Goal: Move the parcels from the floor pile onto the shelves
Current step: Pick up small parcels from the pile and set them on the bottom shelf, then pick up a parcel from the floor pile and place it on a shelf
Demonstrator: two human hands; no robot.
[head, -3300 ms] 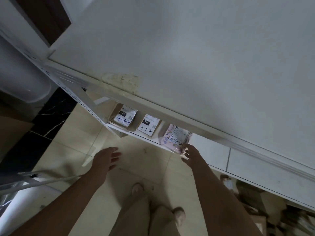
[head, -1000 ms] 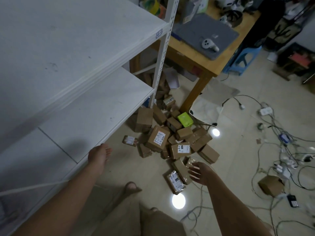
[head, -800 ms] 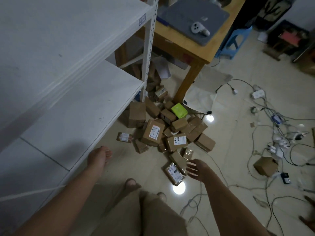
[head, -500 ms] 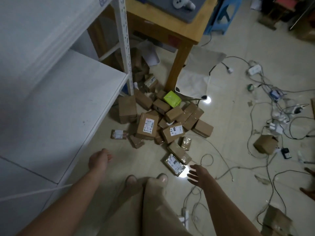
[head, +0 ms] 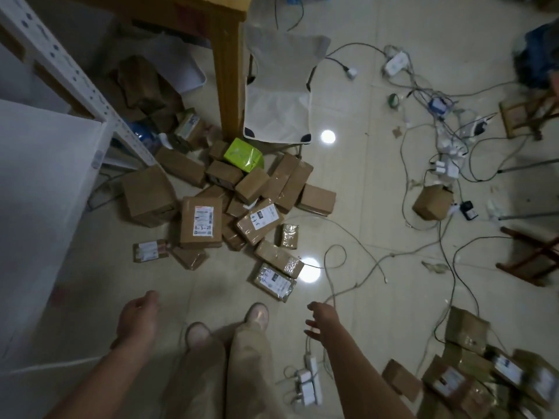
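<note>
On the floor (head: 211, 285) ahead, the pile (head: 230, 204) is lying right of the shelf (head: 39, 192), its nearest parcel (head: 274, 282) sitting just forward-left of the right hand (head: 320, 323), long axis slanting toward it; both hands are hanging released and empty, the left hand (head: 137, 317) farther off.

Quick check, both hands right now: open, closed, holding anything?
Left hand: open, loosely curled, holding nothing.
Right hand: open, fingers spread, holding nothing.

the parcel pile (head: 230, 204) sits on the floor (head: 378, 267) ahead of the feet, shelves (head: 45, 192) to its left, worktop leg (head: 228, 71) behind it, cables (head: 438, 140) to the right, more parcels (head: 472, 379) near right.
</note>
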